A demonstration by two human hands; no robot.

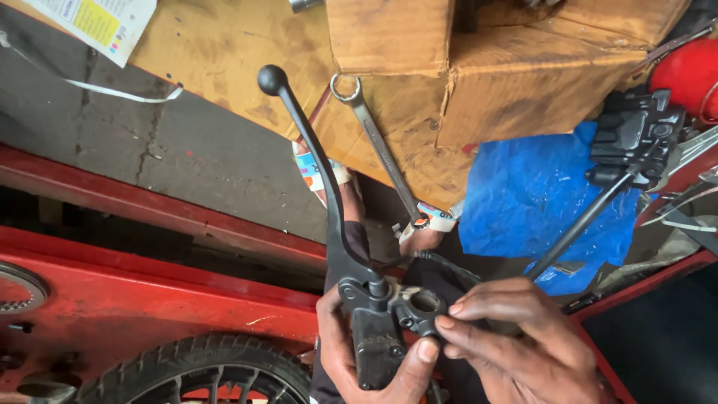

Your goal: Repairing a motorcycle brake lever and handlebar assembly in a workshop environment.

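Cardboard and blue plastic (542, 198) behind. Left hand (351, 355) clamped around black brake lever assembly (374, 314); right hand (516, 340) fingertips pinch its round clamp, lever pointing up-left.

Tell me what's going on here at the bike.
A person holds a black brake lever assembly in both hands. The left hand grips its body from below, thumb up against the clamp, while the right hand pinches the round clamp opening with its fingertips. The long lever points up and away, ending in a ball tip. Behind it, a combination wrench lies on stained cardboard, next to a blue plastic sheet. A tyre and red frame sit below left.
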